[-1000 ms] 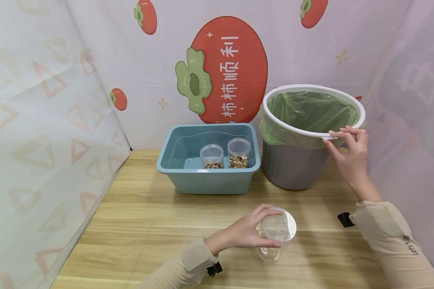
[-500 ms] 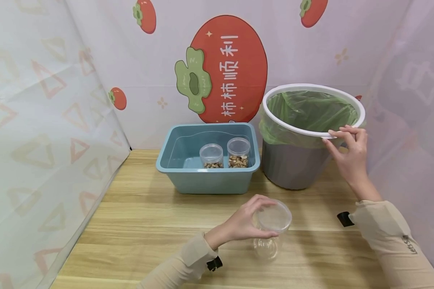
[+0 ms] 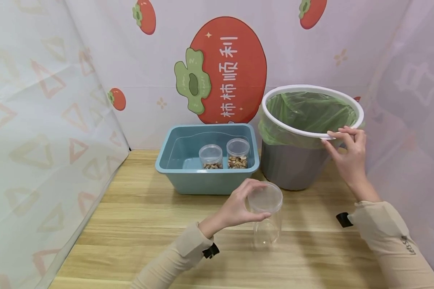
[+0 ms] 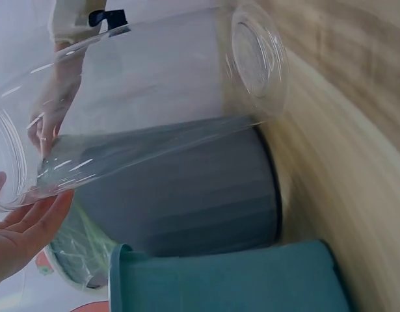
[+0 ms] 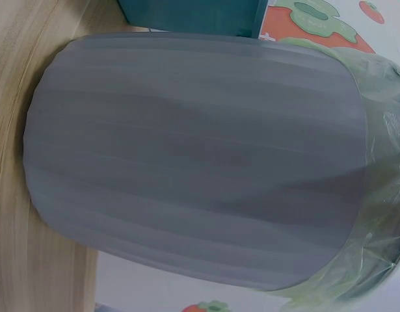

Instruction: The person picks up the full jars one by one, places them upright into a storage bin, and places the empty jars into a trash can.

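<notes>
My left hand (image 3: 235, 206) grips a clear plastic jar (image 3: 268, 224) near its top, thumb on one side and fingers on the other. Nothing shows inside the jar, which has a round clear lid (image 3: 265, 197). In the left wrist view, the jar (image 4: 154, 78) lies across the picture with the fingers at its lid end. My right hand (image 3: 349, 160) pinches the white rim (image 3: 312, 89) of a grey trash can (image 3: 291, 166). The can tilts a little and is lined with a green bag (image 3: 280, 136). Its grey side (image 5: 193, 156) fills the right wrist view.
A blue plastic basin (image 3: 206, 184) stands left of the trash can. Inside it are two lidded jars, a left jar (image 3: 212, 162) and a right jar (image 3: 238, 160), both holding nuts. Printed cloth (image 3: 148, 72) hangs behind and beside the wooden table (image 3: 141, 212).
My left hand has carried the clear jar away from me, toward the basin, and slightly left. The right hand stays on the trash can's rim.
</notes>
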A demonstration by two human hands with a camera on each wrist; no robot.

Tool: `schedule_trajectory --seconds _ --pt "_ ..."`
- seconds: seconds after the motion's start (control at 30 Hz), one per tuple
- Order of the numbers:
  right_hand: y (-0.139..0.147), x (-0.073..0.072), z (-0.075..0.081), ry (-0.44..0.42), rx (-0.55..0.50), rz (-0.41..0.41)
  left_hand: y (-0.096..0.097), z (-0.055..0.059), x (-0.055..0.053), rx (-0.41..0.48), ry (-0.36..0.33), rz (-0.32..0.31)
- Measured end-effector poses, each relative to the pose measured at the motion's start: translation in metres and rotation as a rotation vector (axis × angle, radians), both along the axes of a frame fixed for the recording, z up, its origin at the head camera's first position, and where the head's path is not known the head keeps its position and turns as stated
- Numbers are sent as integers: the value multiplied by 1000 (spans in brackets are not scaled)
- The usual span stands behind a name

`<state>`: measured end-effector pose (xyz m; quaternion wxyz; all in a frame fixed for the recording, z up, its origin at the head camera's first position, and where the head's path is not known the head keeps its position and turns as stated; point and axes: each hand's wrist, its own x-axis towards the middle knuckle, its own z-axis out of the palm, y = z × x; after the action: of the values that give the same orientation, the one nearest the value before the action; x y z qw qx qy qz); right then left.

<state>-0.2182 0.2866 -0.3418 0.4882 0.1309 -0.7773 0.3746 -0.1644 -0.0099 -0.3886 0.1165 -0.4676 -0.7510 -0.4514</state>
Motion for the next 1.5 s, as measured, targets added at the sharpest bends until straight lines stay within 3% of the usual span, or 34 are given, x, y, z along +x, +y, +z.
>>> schedule_trajectory --seconds 0.37,0.6,0.67,0.9,1.2,1.5 --pt "-5 4 4 14 -5 4 -14 36 -16 45 14 52" --pt "-1 1 1 3 3 -6 -20 61 -27 147 25 96" --pt "-1 1 0 0 2 -7 -22 68 -31 176 29 140" --pt "-3 2 2 2 -2 -10 -23 84 -44 312 -63 227" --pt "-5 4 5 12 1 -9 -24 114 -62 412 -83 320" --pt "-5 4 5 17 6 4 -25 149 -76 497 -178 319"
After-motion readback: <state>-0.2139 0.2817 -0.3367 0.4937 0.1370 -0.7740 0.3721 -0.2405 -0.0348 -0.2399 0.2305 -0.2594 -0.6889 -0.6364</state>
